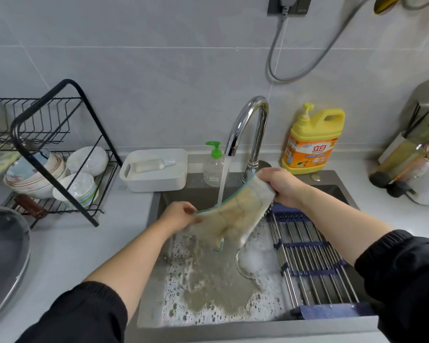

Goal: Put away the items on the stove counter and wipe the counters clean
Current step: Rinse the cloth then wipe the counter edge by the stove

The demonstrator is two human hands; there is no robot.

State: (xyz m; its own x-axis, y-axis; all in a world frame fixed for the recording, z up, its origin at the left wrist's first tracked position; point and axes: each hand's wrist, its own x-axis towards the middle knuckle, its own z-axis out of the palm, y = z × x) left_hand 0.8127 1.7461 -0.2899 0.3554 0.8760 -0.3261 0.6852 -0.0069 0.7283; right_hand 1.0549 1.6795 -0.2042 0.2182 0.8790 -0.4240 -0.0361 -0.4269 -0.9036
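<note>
Soapy cloth (235,214) stretched under the tap (248,129), left hand (181,215) and right hand (280,185) pinching opposite ends: rinsing underway, wringing likely next.

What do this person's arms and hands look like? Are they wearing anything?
Both arms wear black long sleeves with ribbed cuffs, the left sleeve and right sleeve pushed up so the forearms are bare. The left hand and right hand are bare too: no gloves, rings or watch show.
</note>
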